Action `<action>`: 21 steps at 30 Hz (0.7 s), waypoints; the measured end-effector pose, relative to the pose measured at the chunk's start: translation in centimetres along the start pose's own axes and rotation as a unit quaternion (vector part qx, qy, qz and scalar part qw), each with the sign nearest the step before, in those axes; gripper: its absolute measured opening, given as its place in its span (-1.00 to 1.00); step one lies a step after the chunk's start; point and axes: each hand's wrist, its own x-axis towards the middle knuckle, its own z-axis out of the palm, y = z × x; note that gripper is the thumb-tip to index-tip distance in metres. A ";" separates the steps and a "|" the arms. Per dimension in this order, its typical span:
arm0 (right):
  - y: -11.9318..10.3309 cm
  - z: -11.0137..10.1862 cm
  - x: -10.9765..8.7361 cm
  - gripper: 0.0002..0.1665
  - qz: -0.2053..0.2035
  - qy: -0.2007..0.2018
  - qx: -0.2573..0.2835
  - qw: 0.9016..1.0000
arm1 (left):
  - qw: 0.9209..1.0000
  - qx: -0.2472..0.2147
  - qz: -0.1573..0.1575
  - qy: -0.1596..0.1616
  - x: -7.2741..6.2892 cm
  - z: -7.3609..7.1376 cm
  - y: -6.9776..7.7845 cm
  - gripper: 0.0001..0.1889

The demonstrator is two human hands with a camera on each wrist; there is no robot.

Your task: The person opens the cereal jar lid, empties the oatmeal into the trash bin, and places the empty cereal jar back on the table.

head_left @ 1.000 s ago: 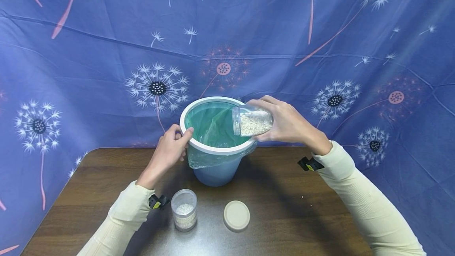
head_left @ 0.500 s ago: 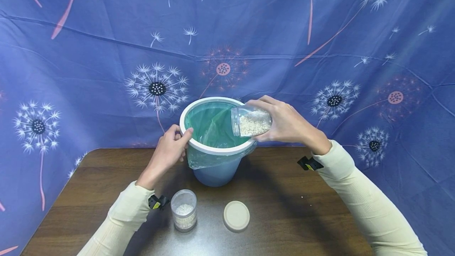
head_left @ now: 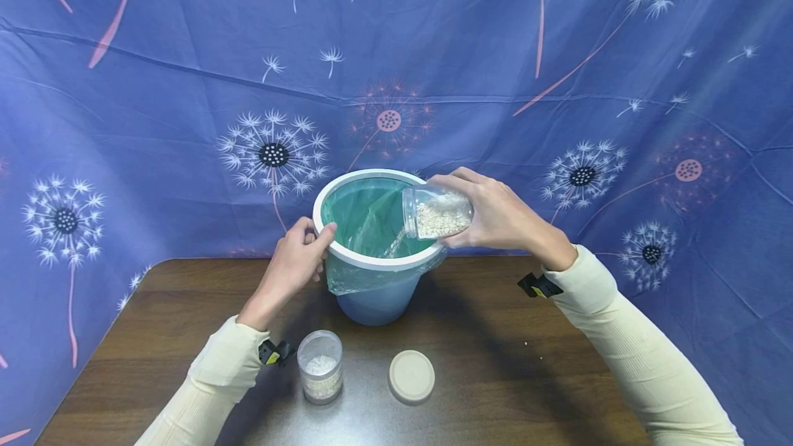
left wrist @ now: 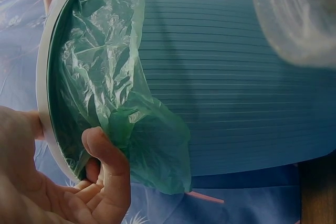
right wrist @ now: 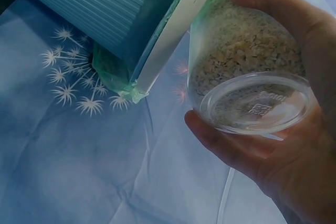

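Observation:
My right hand [head_left: 492, 208] grips a clear jar [head_left: 438, 212] of pale flakes, lying tilted over the bin's right rim with its mouth toward the inside. A thin stream of flakes [head_left: 395, 243] falls from the jar's mouth into the bin. In the right wrist view the jar's base [right wrist: 257, 103] faces the camera, fingers and thumb on either side. My left hand [head_left: 299, 257] holds the left side of the blue bin [head_left: 378, 301] at its white rim [head_left: 372, 261], thumb on top and fingers curled below. A green bag [left wrist: 100, 61] lines the bin and folds over its outside.
A second clear jar [head_left: 321, 367], without a lid and partly filled with pale flakes, stands on the wooden table [head_left: 483, 377] near the left forearm. To its right lies a cream lid [head_left: 411, 376]. A blue dandelion-print cloth [head_left: 458, 40] hangs behind the table.
The right hand's jar has shifted very slightly left, its mouth tipped a little lower. Flakes now pour into the bin, where none fell before. The left hand keeps its place.

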 end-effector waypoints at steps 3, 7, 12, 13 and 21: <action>0.0 0.0 0.0 0.14 -0.001 -0.001 0.001 1.000 | 1.000 0.001 -0.002 0.000 0.0 0.0 0.0 -0.52; -0.1 0.0 0.1 0.13 -0.002 -0.002 -0.001 1.000 | 1.000 0.001 -0.002 0.001 0.0 0.0 0.0 -0.52; -0.1 -0.1 0.2 0.14 -0.002 -0.004 -0.006 1.000 | 1.000 0.000 -0.002 0.001 0.0 0.0 0.0 -0.53; -0.1 -0.1 0.2 0.14 -0.002 -0.004 -0.006 1.000 | 1.000 0.000 -0.002 0.001 0.0 0.0 0.0 -0.53; -0.1 -0.1 0.3 0.15 -0.010 -0.003 -0.012 1.000 | 1.000 -0.001 0.002 -0.002 0.1 0.0 0.1 -0.55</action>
